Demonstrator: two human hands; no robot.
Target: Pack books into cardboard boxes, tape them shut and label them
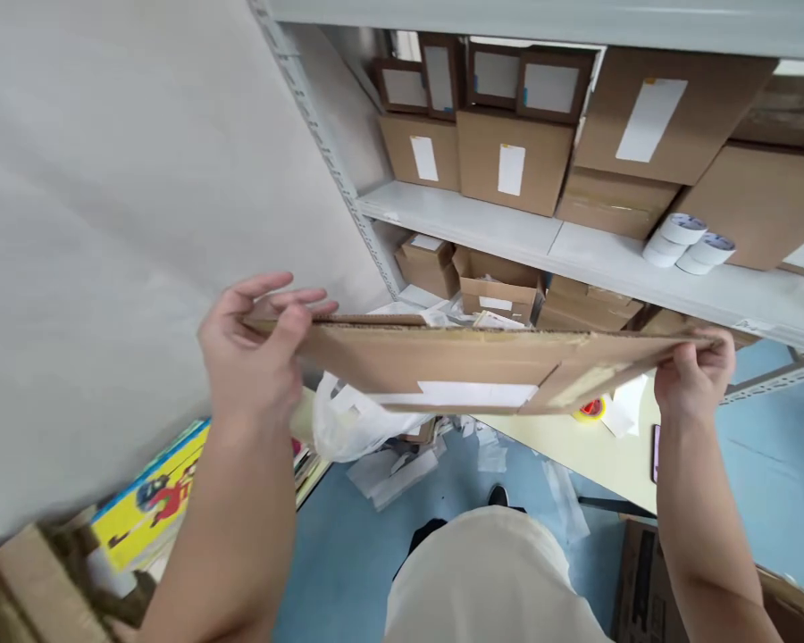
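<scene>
Firstly, wall [107, 223]: plain white, filling the left of the view.
Shelf [482, 234]: grey metal, upper right, carrying brown boxes [515, 161] with white labels, stacked side by side in two layers; more open boxes on the level below.
Floor [348, 545]: blue, strewn with paper scraps and wrappers.
Carton [442, 357]: flattened brown cardboard, held level in the air in front of the shelf, one end in each hand; a white label [475, 393] on its underside.
Surface [590, 455]: pale, under the carton's right half.
Yellow box [154, 496]: printed with a cartoon figure, lower left by the wall.
Bag [341, 424]: clear plastic, crumpled, hanging below the carton's left part.
Left hand [247, 357]: closed on the carton's left end, thumb under, fingers over the top.
Right hand [693, 371]: pinching the carton's right corner.
Tape rolls [687, 241]: white, lying together on the shelf edge.
Red roll [590, 409]: on the surface, just beneath the carton.
</scene>
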